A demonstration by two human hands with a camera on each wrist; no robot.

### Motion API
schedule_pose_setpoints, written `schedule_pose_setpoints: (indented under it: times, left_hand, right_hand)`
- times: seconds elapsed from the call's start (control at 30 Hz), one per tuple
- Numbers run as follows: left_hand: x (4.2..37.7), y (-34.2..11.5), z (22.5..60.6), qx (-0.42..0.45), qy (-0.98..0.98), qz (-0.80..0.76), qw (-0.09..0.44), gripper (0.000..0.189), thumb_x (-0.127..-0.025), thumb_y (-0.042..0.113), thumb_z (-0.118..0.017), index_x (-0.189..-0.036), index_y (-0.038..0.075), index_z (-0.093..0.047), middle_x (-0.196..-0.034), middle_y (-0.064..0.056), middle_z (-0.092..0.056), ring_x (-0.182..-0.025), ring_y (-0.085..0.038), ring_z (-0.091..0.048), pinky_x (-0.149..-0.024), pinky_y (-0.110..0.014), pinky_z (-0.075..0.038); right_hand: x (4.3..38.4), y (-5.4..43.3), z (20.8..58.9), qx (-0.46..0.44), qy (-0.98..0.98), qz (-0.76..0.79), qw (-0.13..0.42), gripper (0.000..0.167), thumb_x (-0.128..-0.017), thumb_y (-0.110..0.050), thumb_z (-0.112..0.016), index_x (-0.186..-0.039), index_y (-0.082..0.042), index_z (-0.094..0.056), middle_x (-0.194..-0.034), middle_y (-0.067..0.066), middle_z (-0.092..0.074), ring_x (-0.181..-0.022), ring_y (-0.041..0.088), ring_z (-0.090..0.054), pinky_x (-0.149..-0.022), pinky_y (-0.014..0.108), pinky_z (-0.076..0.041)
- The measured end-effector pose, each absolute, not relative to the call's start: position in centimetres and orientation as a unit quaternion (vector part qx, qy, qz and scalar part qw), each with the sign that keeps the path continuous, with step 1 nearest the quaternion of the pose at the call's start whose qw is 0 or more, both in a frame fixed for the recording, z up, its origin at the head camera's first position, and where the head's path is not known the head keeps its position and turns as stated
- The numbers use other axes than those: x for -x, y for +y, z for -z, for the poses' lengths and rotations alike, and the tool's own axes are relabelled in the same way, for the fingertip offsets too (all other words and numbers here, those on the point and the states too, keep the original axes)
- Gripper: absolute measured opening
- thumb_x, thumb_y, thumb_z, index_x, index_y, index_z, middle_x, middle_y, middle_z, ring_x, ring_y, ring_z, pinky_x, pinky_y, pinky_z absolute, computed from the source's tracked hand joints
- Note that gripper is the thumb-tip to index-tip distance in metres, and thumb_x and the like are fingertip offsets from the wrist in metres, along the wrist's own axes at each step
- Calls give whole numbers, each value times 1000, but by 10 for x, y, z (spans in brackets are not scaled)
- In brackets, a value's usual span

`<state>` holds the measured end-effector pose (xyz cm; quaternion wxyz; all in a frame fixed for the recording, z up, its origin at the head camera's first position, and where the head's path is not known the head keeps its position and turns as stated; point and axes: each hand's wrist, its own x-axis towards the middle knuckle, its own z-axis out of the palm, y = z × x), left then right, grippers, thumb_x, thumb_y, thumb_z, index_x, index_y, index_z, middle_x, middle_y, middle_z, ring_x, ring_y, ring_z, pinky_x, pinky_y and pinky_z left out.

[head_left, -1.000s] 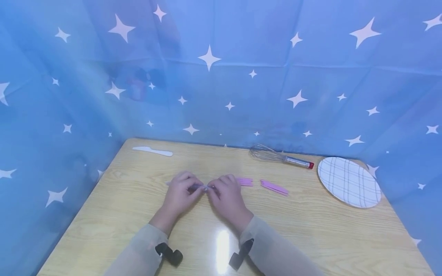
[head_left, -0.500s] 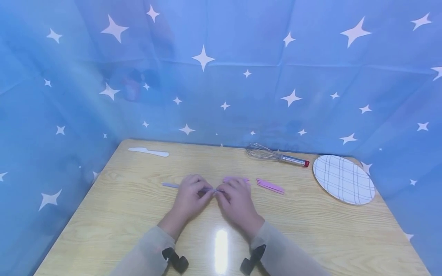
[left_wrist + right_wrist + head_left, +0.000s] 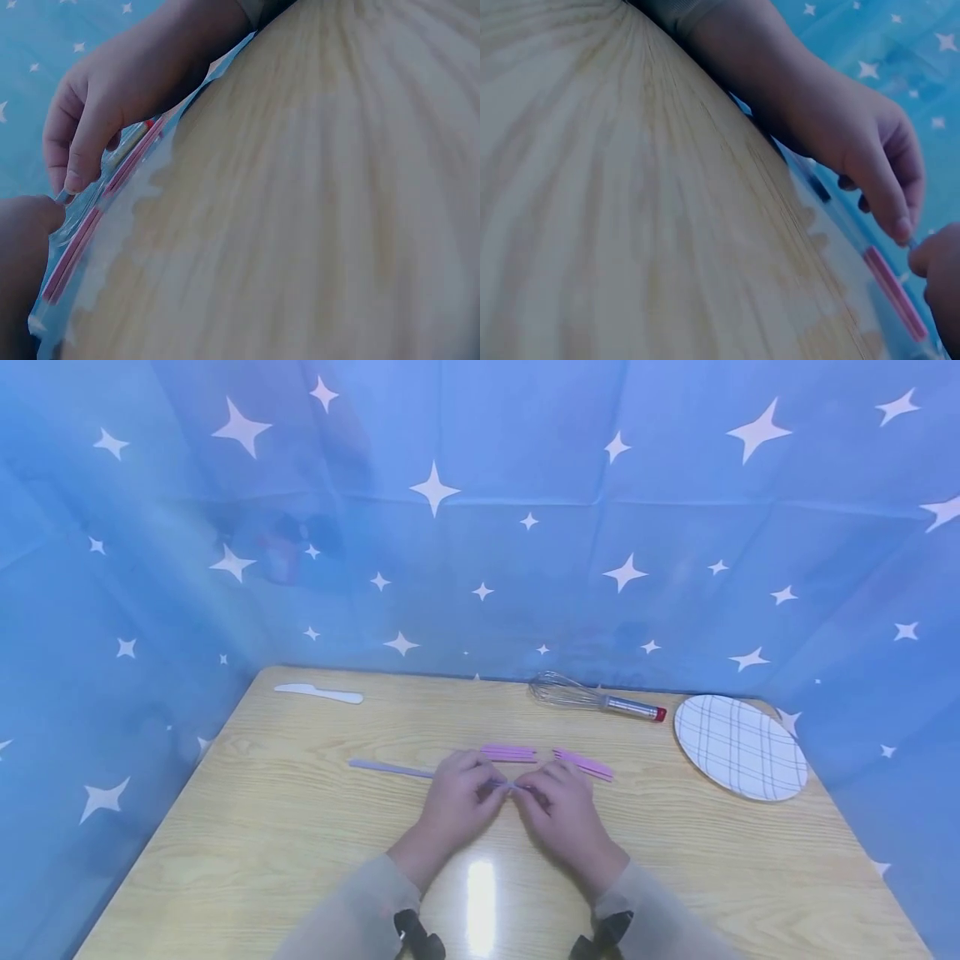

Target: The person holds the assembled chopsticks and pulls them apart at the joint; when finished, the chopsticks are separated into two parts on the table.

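Note:
A thin, light-purple strip (image 3: 390,767) lies across the middle of the table, its long left part showing. My left hand (image 3: 459,802) pinches it between thumb and fingers. Right beside it, my right hand (image 3: 567,812) pinches the same strip, thumb tips nearly meeting. Most of the strip's right part is hidden under the right hand. Just behind the hands lie two small groups of pink strips, one on the left (image 3: 508,753) and one slanting on the right (image 3: 585,765). In the left wrist view, the right hand (image 3: 97,112) bends down to the pinched strip.
At the back left of the table (image 3: 247,827) lies a white knife (image 3: 318,693). A wire whisk (image 3: 596,698) with a red-tipped handle rests along the back edge. To its right is a white plate (image 3: 738,747) with a checked pattern. A blue starry curtain (image 3: 480,543) hangs behind.
Both hands have slid to the right along the purple strip, uncovering more of its left part and the pink strips behind. The head view has shifted a little.

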<state>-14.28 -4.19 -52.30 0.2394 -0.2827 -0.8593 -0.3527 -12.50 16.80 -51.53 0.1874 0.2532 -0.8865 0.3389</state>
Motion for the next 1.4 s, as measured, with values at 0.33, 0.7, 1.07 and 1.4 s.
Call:
schedule_pose_setpoints:
  times: [0.33,0.7,1.07,1.4]
  left_hand:
    - [138,-16,522,291,-868,364,170,12,-98,29,-79,-103,18,-80,-103,10,-64,-100,-9,-57,-93,-29,-51]
    - [133,4,518,299,-881,333,154,11,-99,27,-78,-105,19,-81,-107,10,-67,-101,-9,-60,-95,-26,-51]
    - [134,2,522,299,-873,341,178,9,-97,24,-81,-103,18,-82,-99,8,-68,-93,-9,-61,-88,-26,-52]
    - [130,2,516,296,-872,366,137,5,-98,20,-80,-102,17,-81,-101,10,-66,-94,-7,-61,-88,-21,-52]
  right_hand:
    - [118,206,516,-273,-882,-325,203,13,-93,-18,-84,-104,-21,-79,-102,-13,-72,-103,17,-61,-102,48,-40]
    - [109,226,514,-263,-880,-323,228,18,-87,-12,-87,-101,-19,-80,-98,-11,-71,-106,24,-59,-99,54,-36]
    - [111,223,514,-244,-891,-323,205,18,-89,-11,-86,-101,-21,-79,-96,-15,-67,-105,19,-54,-97,53,-32]
    - [111,224,514,-233,-897,-327,185,17,-89,-10,-86,-100,-21,-79,-96,-15,-66,-105,18,-52,-97,51,-33]
